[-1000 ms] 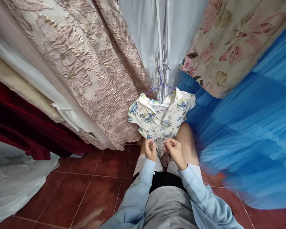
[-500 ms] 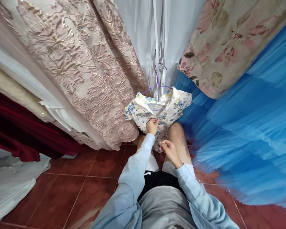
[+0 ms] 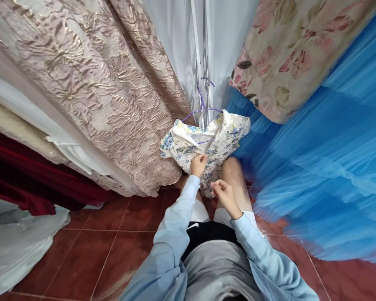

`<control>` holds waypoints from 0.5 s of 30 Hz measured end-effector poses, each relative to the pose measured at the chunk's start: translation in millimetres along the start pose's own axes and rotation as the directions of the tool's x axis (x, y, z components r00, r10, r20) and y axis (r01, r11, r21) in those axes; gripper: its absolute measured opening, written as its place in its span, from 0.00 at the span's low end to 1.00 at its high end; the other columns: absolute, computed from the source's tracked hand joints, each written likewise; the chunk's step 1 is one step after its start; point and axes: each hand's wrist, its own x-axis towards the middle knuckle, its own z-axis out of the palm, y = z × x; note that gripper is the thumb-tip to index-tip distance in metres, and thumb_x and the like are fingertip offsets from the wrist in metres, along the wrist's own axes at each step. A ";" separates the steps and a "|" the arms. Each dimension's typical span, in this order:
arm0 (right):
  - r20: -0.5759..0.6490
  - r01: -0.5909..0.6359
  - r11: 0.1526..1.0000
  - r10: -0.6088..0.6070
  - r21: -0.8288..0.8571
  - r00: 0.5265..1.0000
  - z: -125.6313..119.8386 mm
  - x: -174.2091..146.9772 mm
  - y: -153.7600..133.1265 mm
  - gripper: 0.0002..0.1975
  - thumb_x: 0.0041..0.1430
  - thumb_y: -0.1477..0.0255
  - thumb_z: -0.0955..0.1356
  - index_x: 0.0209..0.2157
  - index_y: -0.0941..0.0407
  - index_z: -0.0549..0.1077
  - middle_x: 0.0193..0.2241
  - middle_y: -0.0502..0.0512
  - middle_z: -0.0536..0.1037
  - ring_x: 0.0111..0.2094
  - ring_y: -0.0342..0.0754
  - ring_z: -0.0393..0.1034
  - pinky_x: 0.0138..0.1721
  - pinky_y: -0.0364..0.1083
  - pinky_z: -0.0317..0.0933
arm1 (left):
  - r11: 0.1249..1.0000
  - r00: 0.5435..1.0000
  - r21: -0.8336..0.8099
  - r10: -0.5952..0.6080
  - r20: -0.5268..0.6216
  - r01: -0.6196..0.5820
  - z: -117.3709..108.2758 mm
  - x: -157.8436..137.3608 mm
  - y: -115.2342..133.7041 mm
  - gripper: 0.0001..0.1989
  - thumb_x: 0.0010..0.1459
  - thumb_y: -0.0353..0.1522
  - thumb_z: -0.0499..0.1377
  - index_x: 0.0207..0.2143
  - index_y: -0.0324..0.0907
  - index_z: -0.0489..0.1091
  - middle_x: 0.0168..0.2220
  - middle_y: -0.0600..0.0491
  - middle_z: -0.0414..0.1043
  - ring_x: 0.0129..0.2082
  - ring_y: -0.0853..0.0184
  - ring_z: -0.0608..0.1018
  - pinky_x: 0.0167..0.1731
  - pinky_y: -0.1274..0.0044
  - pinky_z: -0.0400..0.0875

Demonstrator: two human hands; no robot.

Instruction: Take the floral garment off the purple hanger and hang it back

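Note:
A white dress (image 3: 217, 147) with blue and yellow flowers hangs on a purple hanger (image 3: 202, 100) between the knees. My left hand (image 3: 198, 165) is closed on the front of the dress, just below its V-shaped neckline. Lower and to the right, my right hand (image 3: 224, 193) is held above the thigh, beside the dress's lower part. Its thumb and forefinger are pinched together. Whether anything small is between them I cannot make out.
The hanger is by white metal poles (image 3: 200, 54). Pink brocade fabric (image 3: 113, 96) hangs at the left, with a dark red garment (image 3: 25, 179) farther out. Blue tulle (image 3: 319, 179) and a floral cloth (image 3: 278, 71) hang at the right. The floor has red tiles (image 3: 106, 246).
The view has shifted slightly, so the dress and hanger sit a little farther left. My left hand keeps its hold on the dress; my right hand stays pinched in nearly the same place.

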 end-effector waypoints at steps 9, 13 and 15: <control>-0.210 0.032 0.995 -0.053 -0.099 0.976 -15.6 19.5 18.1 0.18 0.57 0.55 0.69 0.37 0.57 0.75 0.28 0.54 0.79 0.27 0.47 0.68 0.28 0.44 0.61 | 0.990 0.983 -0.132 0.077 0.165 -0.056 3.8 -54.7 7.9 0.13 0.64 0.30 0.54 0.29 0.39 0.75 0.24 0.54 0.72 0.26 0.68 0.72 0.31 0.79 0.66; -0.100 0.070 0.940 -0.109 -0.334 0.989 -26.4 44.4 14.5 0.16 0.58 0.58 0.69 0.32 0.57 0.76 0.29 0.56 0.80 0.30 0.49 0.71 0.33 0.46 0.63 | 0.977 0.942 -0.088 0.210 0.261 -0.193 -0.4 -93.8 14.1 0.15 0.67 0.33 0.52 0.27 0.40 0.71 0.23 0.55 0.69 0.26 0.69 0.70 0.31 0.78 0.65; -0.034 0.081 0.881 -0.110 -0.467 0.993 -28.8 53.6 8.0 0.14 0.58 0.61 0.68 0.26 0.56 0.75 0.24 0.54 0.78 0.27 0.48 0.68 0.31 0.45 0.59 | 0.969 0.935 -0.010 0.242 0.260 -0.248 -6.5 -100.6 17.1 0.15 0.67 0.32 0.52 0.26 0.41 0.69 0.24 0.54 0.69 0.26 0.68 0.70 0.32 0.78 0.66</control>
